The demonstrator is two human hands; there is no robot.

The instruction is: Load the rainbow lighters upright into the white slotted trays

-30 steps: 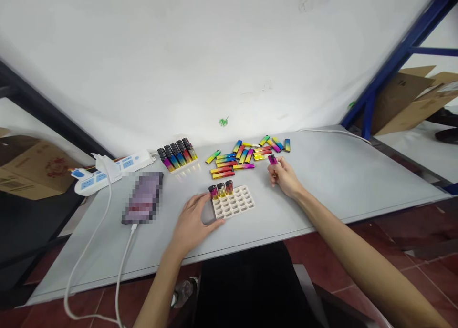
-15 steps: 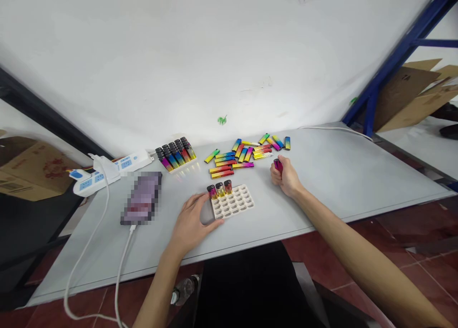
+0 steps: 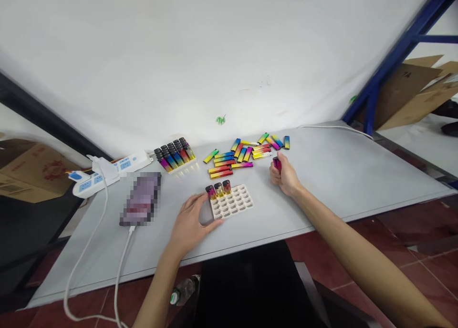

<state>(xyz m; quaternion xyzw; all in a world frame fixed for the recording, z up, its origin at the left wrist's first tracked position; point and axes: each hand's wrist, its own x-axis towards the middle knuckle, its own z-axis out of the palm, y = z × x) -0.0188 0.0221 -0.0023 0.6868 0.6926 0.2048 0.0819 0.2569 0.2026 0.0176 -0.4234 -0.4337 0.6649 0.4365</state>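
My left hand point(image 3: 189, 223) rests on the table at the left end of a white tray point(image 3: 234, 206) with rows of oval holes. Its thumb touches the tray's near left corner and its forefinger the far left one, so the tray's end sits between them. Three lighters with black tops stand upright along the tray's back row: a magenta one point(image 3: 211, 192), a yellowish one point(image 3: 219, 190) and a red one point(image 3: 226, 188). Farther right, my right hand point(image 3: 285, 175) is closed around a magenta lighter point(image 3: 276, 163), mostly hidden by the fingers, just above the table.
Several shiny multicoloured lighters point(image 3: 231, 165) lie loose near the wall. A filled tray of lighters point(image 3: 175, 155) stands at the back left. A power strip point(image 3: 114, 171), a pixelated phone point(image 3: 141, 199) and white cables point(image 3: 103, 218) are on the left. Cardboard boxes point(image 3: 411, 94) sit beyond a blue post.
The view has shifted very slightly. Both hands, the tray and the lighters keep the same places relative to each other.
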